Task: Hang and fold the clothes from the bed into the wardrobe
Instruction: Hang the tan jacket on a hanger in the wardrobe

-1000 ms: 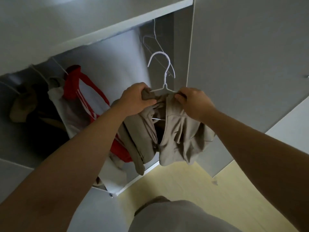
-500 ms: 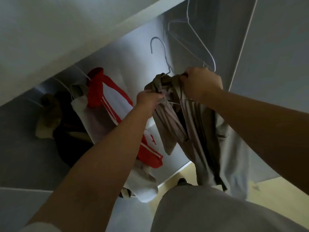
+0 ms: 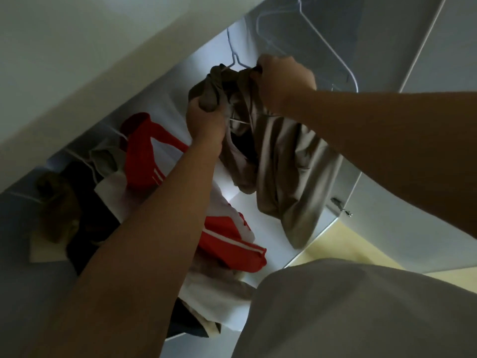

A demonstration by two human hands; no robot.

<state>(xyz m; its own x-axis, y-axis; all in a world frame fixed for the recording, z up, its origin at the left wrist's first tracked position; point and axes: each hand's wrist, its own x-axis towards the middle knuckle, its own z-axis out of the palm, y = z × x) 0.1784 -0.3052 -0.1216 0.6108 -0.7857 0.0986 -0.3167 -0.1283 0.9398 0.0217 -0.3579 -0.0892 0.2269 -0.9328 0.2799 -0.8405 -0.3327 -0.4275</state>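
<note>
Fingers [image 3: 263, 73], left hand [image 3: 205, 122], right hand [image 3: 284, 81], grip beige garment [image 3: 278, 156] on hanger [image 3: 234, 58].

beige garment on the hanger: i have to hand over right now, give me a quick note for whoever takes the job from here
Left grip: holds a bunched fold of the beige garment below the white wire hanger.
Right grip: grips the garment at the hanger's other shoulder.
Things: the garment is draped on the hanger and raised inside the wardrobe. A red and white top and dark clothes hang to the left.
Done: the garment is on its hanger.
Left: the rail is out of view, so get the hook onto it, then let go. The bed is not in view.
</note>
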